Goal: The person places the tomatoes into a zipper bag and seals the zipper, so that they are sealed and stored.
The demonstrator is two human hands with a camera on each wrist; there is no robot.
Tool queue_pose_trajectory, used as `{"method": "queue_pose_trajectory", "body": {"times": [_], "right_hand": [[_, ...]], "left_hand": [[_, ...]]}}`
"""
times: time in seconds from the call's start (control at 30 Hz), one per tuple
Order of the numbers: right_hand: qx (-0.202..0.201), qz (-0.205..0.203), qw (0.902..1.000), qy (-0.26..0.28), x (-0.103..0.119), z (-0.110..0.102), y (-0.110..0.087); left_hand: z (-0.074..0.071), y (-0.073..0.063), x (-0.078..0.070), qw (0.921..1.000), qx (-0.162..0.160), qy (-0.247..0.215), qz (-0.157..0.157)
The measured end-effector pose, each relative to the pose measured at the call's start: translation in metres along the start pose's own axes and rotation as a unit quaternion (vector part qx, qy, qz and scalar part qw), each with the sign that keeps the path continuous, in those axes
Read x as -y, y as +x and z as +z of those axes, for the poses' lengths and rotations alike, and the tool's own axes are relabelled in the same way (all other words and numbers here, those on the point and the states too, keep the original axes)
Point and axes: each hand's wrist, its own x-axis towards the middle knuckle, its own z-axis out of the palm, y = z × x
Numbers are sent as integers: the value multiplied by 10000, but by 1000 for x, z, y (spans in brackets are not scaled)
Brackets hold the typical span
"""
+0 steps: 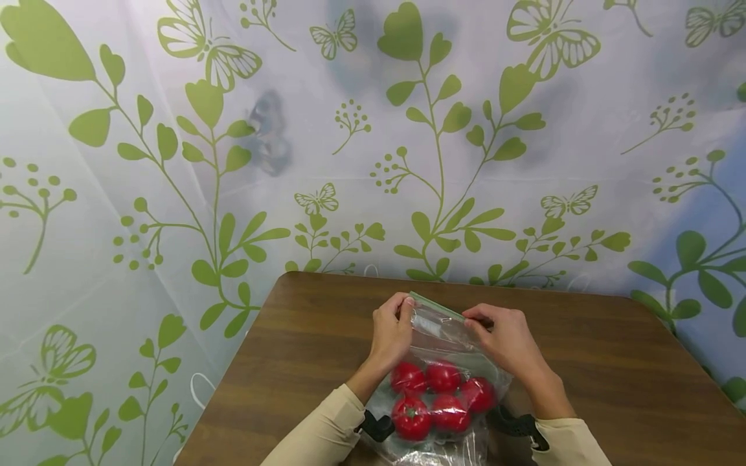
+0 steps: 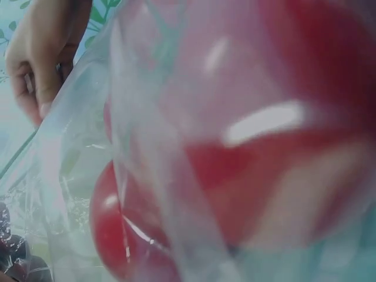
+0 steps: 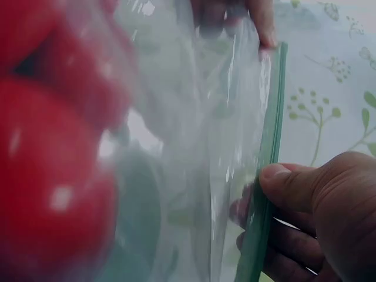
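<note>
A clear zip-top plastic bag (image 1: pixel 428 355) with a green strip (image 1: pixel 437 306) along its mouth holds several shiny red tomatoes (image 1: pixel 441 375). My left hand (image 1: pixel 392 333) pinches the strip's left end. At the right end, the thumb and fingers of my right hand (image 1: pixel 513 340) pinch the same strip, which is stretched between both hands. In the right wrist view the right thumb (image 3: pixel 288 179) presses on the green strip (image 3: pixel 273 123), with fingers behind the film. Tomatoes (image 2: pixel 235 194) fill much of the left wrist view, blurred through the plastic.
A brown wood-grain table (image 1: pixel 606 362) lies under the bag. Behind it hangs a pale curtain (image 1: pixel 350 213) printed with green leaves and butterflies. Dark camera mounts (image 1: pixel 377 427) sit at both wrists, close beside the tomatoes.
</note>
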Motion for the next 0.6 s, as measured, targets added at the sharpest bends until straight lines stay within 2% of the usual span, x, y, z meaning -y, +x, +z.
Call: {"method": "queue_pose_trajectory", "body": {"times": [0.2, 0.43, 0.6], "right_hand": [[131, 141, 9996, -216, -18, -17, -16], [145, 229, 9978, -600, -47, -41, -39], [347, 346, 9968, -639, -60, -51, -48]], "left_hand": [[-4, 3, 0, 9999, -13, -110, -2], [-10, 7, 2, 9995, -138, -209, -195], [-14, 9, 3, 9995, -131, -174, -249]]}}
